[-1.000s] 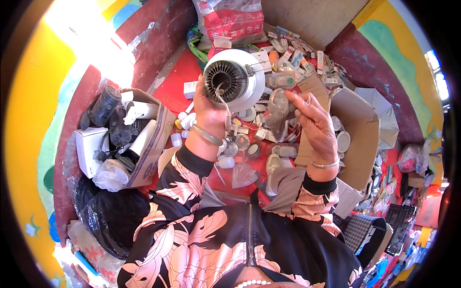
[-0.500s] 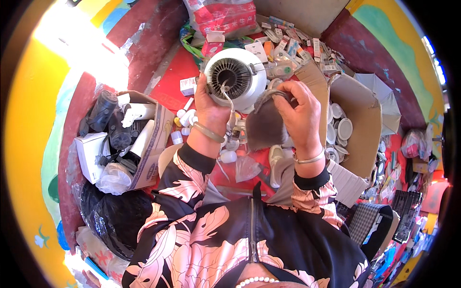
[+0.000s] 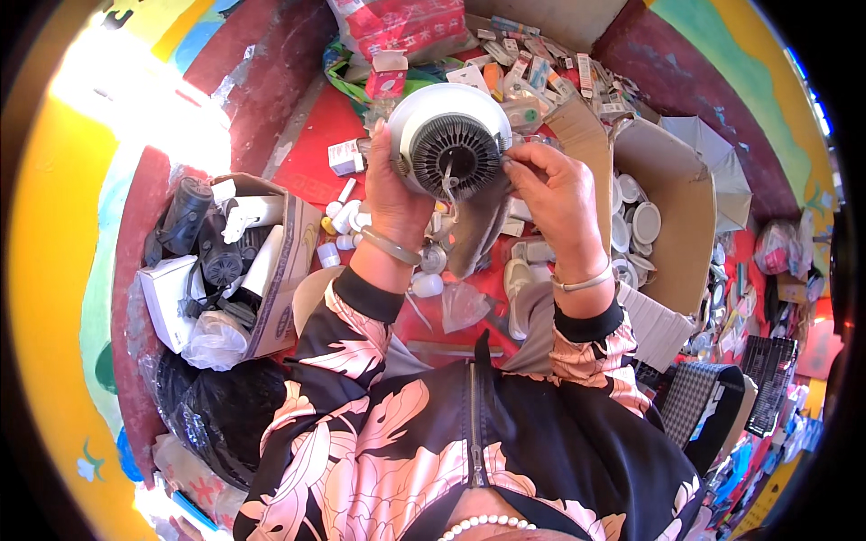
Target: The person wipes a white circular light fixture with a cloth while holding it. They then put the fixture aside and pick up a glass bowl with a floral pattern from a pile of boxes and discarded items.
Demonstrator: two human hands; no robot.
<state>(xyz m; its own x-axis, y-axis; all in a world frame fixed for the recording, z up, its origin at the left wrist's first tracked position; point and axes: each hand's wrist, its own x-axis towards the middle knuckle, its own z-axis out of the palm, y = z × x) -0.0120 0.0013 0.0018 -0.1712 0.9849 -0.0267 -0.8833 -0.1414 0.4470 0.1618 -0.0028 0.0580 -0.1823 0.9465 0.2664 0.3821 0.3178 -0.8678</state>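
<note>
Since the frame half a second earlier, the right hand (image 3: 557,185) had moved left to the lamp (image 3: 457,149), the cloth (image 3: 474,236) had swung in below it, and the lamp had turned so that its dark fins (image 3: 428,151) faced lower in the frame.

The lamp was at the upper centre, gripped by the left hand (image 3: 401,194), whose thumb lay along the left edge. The right hand's thumb and forefinger made a narrow pinch at the lamp's right edge and seemed to hold the grey-brown cloth, which hung behind and under the fins.

The lamp looked stiff and moderately weighty for its size, with a smooth white rim (image 3: 448,97) that might slip in dry fingers; its sides at the rim seemed the surest hold. The thin white wire (image 3: 449,187) looked a poor place to pull, and the fins might bend or snag. The cloth looked soft and limp, easily bunched.

The lamp's front faced away, and the left fingertips were hidden behind it. The cloth's upper part was covered, the wire's end was hard to make out, and glare washed out the upper left.
</note>
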